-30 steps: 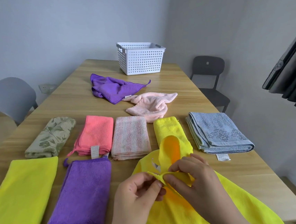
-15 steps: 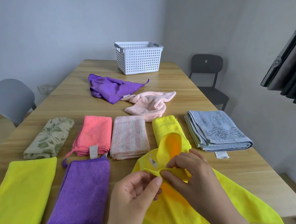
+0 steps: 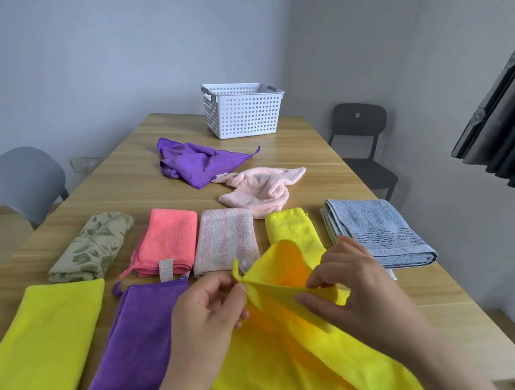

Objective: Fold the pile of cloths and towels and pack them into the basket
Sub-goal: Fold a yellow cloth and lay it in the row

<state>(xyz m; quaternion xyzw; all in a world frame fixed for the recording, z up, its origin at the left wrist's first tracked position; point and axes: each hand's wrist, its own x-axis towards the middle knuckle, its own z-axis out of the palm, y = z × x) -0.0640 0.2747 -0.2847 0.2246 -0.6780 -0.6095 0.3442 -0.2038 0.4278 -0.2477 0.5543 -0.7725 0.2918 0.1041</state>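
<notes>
Since the frame before, my hands have drawn apart along the edge of the yellow cloth (image 3: 284,359), which lies half spread at the near edge of the table (image 3: 141,180) with its far part raised. My left hand (image 3: 207,309) pinches a corner of it between thumb and fingers. My right hand (image 3: 359,285) pinches the same edge further right, fingers curled over the fold. A small tag seems to stick up by the left pinch, though it is blurred from here.

Folded pieces lie in two rows. Nearest me are a yellow towel (image 3: 44,347) and a purple towel (image 3: 138,341). Beyond them are a leaf-print cloth (image 3: 92,245), a coral cloth (image 3: 167,239), a striped cloth (image 3: 224,240), a small yellow cloth (image 3: 290,226) and a blue towel (image 3: 376,230). Further off, unfolded, a purple cloth (image 3: 196,163) touches a pink towel (image 3: 262,191). The white basket (image 3: 243,114) stands at the far end, beyond them.
</notes>
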